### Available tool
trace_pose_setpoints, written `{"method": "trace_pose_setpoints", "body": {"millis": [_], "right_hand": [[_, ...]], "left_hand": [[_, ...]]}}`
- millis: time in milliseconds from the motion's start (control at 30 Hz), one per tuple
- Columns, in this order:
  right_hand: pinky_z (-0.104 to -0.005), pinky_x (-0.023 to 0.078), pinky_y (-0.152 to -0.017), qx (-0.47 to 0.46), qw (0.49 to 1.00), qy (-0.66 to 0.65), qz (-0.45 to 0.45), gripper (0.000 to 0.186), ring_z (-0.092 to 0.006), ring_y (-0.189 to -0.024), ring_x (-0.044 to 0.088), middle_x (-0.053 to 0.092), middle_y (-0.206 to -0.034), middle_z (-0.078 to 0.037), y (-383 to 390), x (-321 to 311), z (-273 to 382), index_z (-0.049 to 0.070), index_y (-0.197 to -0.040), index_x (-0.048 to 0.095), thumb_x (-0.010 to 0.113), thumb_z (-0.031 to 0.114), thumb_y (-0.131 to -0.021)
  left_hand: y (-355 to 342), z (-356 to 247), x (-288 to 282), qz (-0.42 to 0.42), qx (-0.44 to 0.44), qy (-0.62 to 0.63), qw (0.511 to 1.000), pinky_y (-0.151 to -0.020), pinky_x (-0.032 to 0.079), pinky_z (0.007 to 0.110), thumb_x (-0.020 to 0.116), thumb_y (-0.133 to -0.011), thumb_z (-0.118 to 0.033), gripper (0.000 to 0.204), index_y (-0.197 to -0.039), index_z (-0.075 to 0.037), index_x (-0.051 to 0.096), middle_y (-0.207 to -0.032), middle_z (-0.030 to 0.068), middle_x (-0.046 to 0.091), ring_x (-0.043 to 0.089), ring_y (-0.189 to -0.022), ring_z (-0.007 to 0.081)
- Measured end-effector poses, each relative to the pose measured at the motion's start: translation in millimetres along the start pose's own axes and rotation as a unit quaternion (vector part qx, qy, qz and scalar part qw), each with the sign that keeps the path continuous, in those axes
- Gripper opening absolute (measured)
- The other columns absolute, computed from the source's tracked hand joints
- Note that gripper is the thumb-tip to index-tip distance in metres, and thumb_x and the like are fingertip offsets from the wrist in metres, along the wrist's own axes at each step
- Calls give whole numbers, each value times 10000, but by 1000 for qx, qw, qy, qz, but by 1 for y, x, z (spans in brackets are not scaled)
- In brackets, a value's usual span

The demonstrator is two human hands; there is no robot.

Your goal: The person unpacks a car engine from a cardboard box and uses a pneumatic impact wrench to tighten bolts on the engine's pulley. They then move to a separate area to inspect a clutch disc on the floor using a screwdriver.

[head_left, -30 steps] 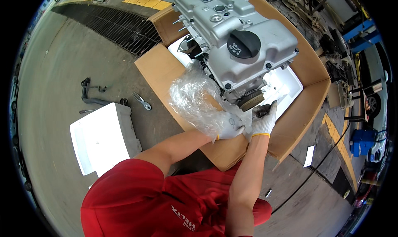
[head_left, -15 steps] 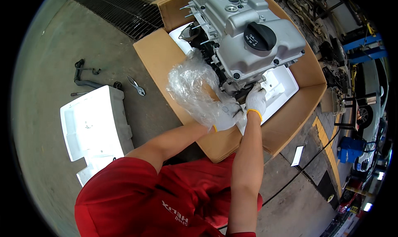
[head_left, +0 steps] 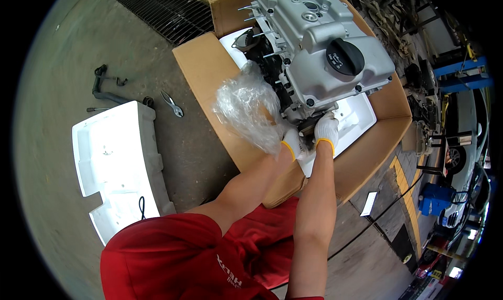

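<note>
A silver engine [head_left: 319,53] with a black round filler cap [head_left: 345,57] stands in an open cardboard box [head_left: 367,153] lined with white foam. Both my hands wear white gloves. My left hand [head_left: 291,142] presses against the engine's lower near end, just below a crumpled clear plastic bag [head_left: 246,108] that hangs off the engine's side. My right hand [head_left: 326,131] grips a dark part at the engine's near end, right beside my left hand. What the fingers close on is hidden under the engine.
A white foam packing block [head_left: 118,163] lies on the concrete floor to my left. Pliers [head_left: 172,104] and a black metal bar [head_left: 107,87] lie beyond it. A floor grate [head_left: 167,11] runs at the back. A black cable [head_left: 377,216] and blue equipment [head_left: 435,197] are at right.
The view has shifted closer over the box. My right hand has moved up a little onto the engine's near end, beside my left hand, which stays by the plastic bag.
</note>
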State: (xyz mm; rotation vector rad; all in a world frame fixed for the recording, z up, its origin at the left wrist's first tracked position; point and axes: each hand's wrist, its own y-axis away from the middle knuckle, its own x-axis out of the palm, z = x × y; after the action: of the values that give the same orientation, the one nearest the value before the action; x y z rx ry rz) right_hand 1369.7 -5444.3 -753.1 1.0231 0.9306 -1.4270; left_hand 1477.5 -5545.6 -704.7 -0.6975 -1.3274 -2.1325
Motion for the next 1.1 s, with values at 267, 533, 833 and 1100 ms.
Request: {"method": "trace_pose_setpoints", "body": {"millis": [267,533,833,1100], "right_hand": [[-526,550,-942,13,991,108,77,590,-474,-1071,698,704,-1159,-319,10,-51,48,-49,-1223,623,430,474,-1030],[-528,520,-969,58,995,64,57,573,-463,-1127,668,693,-1186,-299,2,-30,34,-46,-1228,667,446,443,-1027],[-382,587,-819,21,999,46,-14,279,-322,-991,741,754,-967,-154,-1,-22,27,41,-1143,709,519,222,-1048],[-462,541,-891,-5,999,49,-14,420,-395,-1082,691,719,-1149,-234,-25,8,-15,6,-1149,709,510,355,-1025]], "left_hand": [[-18,-12,-4,42,-8,49,998,-920,545,416,439,-1038,-472,467,-1219,-77,608,-1152,130,659,631,-1034,284],[-27,-12,-2,44,-7,63,997,-944,537,428,442,-1038,-458,452,-1233,-86,608,-1190,130,655,626,-1069,291],[-32,-9,2,52,-1,69,996,-970,529,440,445,-1038,-442,437,-1248,-96,608,-1233,130,649,620,-1108,299],[-32,-3,6,49,-4,76,996,-993,521,451,448,-1037,-428,425,-1262,-105,608,-1271,129,645,615,-1143,306]]}}
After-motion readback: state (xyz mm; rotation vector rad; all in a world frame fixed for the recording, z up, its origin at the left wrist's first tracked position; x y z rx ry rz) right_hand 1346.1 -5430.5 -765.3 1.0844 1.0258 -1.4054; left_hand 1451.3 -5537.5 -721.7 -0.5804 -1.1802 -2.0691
